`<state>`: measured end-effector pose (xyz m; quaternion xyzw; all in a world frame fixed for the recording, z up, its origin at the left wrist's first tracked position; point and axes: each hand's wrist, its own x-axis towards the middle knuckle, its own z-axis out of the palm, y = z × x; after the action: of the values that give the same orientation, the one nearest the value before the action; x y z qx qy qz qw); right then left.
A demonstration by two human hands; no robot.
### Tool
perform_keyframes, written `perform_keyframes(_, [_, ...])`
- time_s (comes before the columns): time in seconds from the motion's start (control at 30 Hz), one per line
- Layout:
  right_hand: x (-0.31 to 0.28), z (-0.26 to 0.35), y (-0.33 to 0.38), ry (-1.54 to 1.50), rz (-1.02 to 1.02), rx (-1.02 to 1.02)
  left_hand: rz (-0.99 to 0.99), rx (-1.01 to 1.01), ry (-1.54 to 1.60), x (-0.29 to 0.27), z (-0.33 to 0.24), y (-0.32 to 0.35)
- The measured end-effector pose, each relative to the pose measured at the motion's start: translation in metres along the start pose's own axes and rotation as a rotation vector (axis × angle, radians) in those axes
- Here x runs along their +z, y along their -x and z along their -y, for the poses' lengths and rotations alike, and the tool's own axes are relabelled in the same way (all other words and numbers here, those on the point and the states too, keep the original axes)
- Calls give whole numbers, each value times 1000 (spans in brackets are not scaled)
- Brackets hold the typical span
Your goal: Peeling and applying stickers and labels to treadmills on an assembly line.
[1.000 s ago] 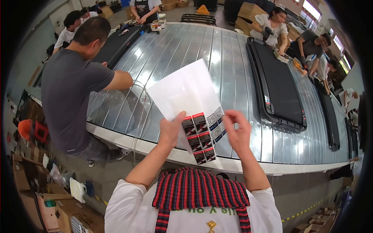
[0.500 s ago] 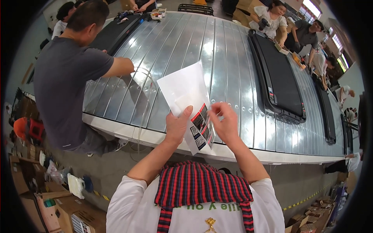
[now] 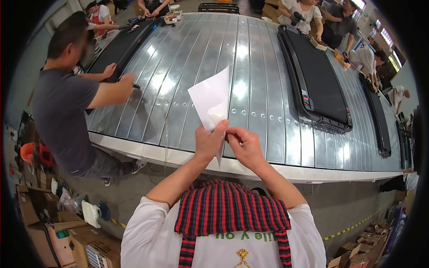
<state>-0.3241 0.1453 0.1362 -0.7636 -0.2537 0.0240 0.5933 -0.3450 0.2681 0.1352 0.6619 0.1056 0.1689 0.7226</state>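
I hold a white sheet of paper [image 3: 212, 101] upright in front of me, above the near edge of a large ribbed metal panel [image 3: 250, 80]. My left hand [image 3: 208, 144] pinches the sheet's lower corner between thumb and fingers. My right hand [image 3: 243, 147] is close beside it, fingers closed on the same lower edge. The sheet is turned nearly edge-on, so only its blank white side shows. The dark printed labels seen earlier are hidden.
A person in a grey shirt [image 3: 60, 116] leans on the panel's left side. Black framed openings [image 3: 319, 80] sit in the panel. Several people work at the far end [image 3: 308, 13]. Cardboard boxes [image 3: 67, 236] lie on the floor at lower left.
I have turned the sheet from flat and facing me to nearly edge-on, and my hands have come together at its lower corner. The labels are no longer visible.
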Motion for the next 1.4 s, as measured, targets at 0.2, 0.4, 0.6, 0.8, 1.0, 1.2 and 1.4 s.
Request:
perform_keyframes(0.2, [-28, -22, 8, -224, -27, 126, 55, -19, -62, 31, 14, -1])
perform_keyframes(0.4, [-39, -29, 12, -226, 25, 125, -2, -136, -167, 38, 4, 5])
perform_keyframes(0.6, [-35, -63, 36, -111, 23, 52, 71, -69, -374, 44, 26, 32])
perform_keyframes(0.8, [-12, -63, 27, -362, 200, 110, -32, -123, -55, 16, 40, 45])
perform_keyframes(1.0, [17, -65, 19, -691, 360, 299, -215, -33, -214, -40, 33, 60])
perform_keyframes(1.2, [54, -34, 22, -754, 200, 270, -420, 120, -197, -123, 34, 88])
perform_keyframes(1.4, [139, 39, 42, 199, 16, -630, -418, -13, -104, -184, 31, 112])
